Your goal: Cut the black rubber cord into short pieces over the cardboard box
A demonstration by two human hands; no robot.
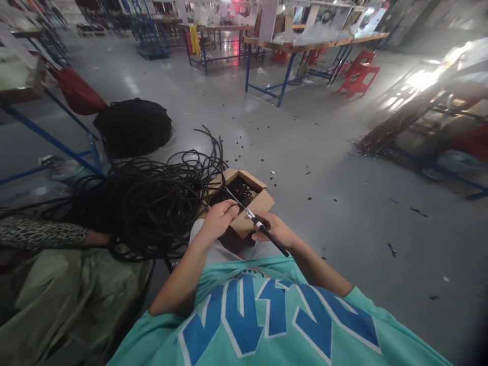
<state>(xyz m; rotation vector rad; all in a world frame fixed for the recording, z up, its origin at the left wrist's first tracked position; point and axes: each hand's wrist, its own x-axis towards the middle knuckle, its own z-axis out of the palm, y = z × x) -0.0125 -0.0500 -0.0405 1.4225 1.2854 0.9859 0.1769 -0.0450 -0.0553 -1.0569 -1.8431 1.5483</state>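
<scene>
My left hand [221, 216] is closed around a thin black cable [233, 197] that runs from my fingers over an open cardboard box [263, 202]. My right hand [272, 230] grips a slim black-handled cutting tool [269, 235] whose metal tip meets the cable between my hands. The box sits on the floor in front of my knees and holds many small black cut pieces [240, 190]. A big tangle of black cable [148, 203] lies on the floor to the left of the box.
A co-worker's arm in a patterned sleeve [41, 233] reaches in at the left, above a greenish sack [72, 300]. A black bag [133, 126] stands behind the tangle. Blue-framed workbenches [290, 51], red stools [358, 73] and scattered black bits [308, 173] occupy the grey floor.
</scene>
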